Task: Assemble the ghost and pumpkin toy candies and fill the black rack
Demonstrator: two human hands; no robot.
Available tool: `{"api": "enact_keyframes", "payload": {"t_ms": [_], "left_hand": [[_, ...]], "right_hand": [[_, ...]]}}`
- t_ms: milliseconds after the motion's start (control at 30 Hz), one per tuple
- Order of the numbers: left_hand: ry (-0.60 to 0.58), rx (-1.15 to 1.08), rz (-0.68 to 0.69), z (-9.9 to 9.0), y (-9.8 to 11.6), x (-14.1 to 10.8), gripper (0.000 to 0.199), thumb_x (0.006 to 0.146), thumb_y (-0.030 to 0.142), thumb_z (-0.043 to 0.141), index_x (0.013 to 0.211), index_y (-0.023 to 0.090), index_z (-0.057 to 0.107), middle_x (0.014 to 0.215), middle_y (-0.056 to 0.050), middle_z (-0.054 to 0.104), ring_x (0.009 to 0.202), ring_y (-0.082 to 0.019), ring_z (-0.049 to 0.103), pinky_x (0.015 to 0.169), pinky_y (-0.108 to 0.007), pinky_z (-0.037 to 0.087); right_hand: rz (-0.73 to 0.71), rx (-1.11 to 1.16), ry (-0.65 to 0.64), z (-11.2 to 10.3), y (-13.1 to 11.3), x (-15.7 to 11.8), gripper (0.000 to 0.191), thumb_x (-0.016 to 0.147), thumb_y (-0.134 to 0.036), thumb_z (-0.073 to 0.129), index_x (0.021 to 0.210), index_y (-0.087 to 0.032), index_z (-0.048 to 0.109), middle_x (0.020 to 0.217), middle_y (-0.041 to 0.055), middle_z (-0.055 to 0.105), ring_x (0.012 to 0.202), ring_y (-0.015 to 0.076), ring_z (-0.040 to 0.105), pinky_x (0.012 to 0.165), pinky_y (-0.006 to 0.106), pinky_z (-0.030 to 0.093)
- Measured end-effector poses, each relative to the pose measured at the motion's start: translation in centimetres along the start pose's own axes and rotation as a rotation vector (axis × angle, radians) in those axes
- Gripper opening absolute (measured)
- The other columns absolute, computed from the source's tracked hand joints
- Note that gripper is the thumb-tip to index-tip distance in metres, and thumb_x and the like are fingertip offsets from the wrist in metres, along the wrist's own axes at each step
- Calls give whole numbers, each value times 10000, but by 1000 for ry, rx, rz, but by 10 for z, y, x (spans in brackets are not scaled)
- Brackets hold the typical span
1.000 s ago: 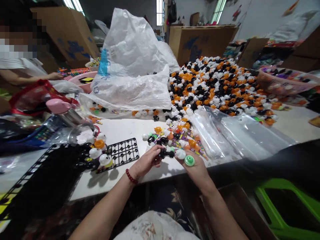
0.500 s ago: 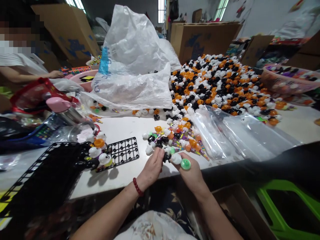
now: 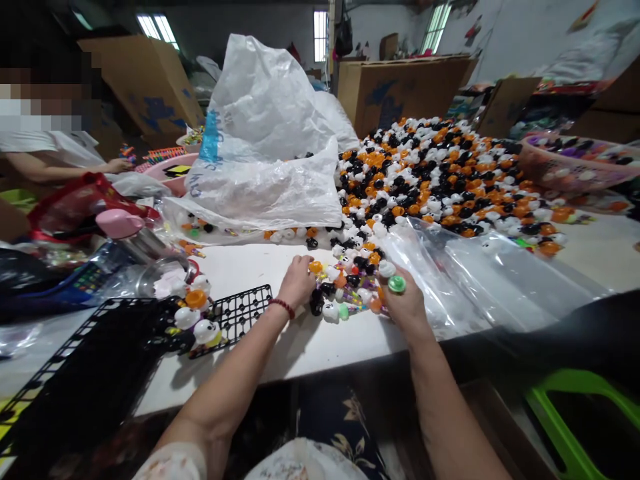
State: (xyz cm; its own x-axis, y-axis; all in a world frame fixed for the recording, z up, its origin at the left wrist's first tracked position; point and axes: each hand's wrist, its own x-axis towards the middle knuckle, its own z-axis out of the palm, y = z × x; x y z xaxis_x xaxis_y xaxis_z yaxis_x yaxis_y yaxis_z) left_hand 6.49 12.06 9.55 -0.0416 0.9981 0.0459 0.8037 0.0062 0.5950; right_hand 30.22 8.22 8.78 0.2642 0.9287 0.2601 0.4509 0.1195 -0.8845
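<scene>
My left hand [image 3: 299, 281], with a red bead bracelet at the wrist, reaches to the left side of a small pile of colourful sticks with figure tops [image 3: 353, 280]. Its fingertips are by an orange piece [image 3: 315, 267]; whether they grip it is unclear. At the pile's right side my right hand [image 3: 404, 303] is closed around a toy with a green round end [image 3: 397, 285] and a white piece beside it. Left of my hands, a black grid rack [image 3: 245, 308] lies on the white table [image 3: 300, 347], with several white, orange and black figures [image 3: 195, 317] at its left end.
Behind the hands is a big heap of orange, black and white pieces [image 3: 430, 173]. A white plastic sack [image 3: 270, 133] stands left of it, clear bags [image 3: 480, 280] lie right. A pink-lidded bottle [image 3: 120, 225] and dark tray [image 3: 85, 373] are at left. A person [image 3: 45, 147] works beyond.
My hands have moved apart and forward, the left to the pile's left side, the right to its right side. The green-ended toy has moved up and right with my right hand.
</scene>
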Motion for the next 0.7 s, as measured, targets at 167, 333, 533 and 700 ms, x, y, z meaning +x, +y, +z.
{"api": "enact_keyframes", "payload": {"t_ms": [167,333,533,700], "left_hand": [[-154,152,42,9,-17,61,451,670,22,601,1082,178,700,1158,-115,645,1131,-282,559,989,-328,418],[-281,228,50,12,-32,74,404,609,57,666,983,190,740,1070,-102,696,1004,-264,628,867,-289,474],[-223,198,69,2,-32,83,464,774,116,574,1231,167,634,1254,-120,615,1099,-232,606,935,-271,458],[-93,125,53,9,-17,107,453,863,135,555,1311,201,554,1419,-130,458,1284,-265,475,1097,-365,351]], "right_hand": [[-24,5,35,-7,7,-1,493,774,-518,649,1106,-158,707,1218,131,648,1055,270,622,866,363,513],[413,273,-150,3,9,-45,505,660,-599,742,844,-133,674,549,-21,550,481,126,477,445,245,381],[450,471,-355,23,10,-80,492,730,-623,689,955,-198,586,606,-69,463,463,76,322,410,198,266],[320,424,-574,29,2,-93,388,860,-580,580,814,-198,524,620,-55,446,526,93,372,486,213,319]]}}
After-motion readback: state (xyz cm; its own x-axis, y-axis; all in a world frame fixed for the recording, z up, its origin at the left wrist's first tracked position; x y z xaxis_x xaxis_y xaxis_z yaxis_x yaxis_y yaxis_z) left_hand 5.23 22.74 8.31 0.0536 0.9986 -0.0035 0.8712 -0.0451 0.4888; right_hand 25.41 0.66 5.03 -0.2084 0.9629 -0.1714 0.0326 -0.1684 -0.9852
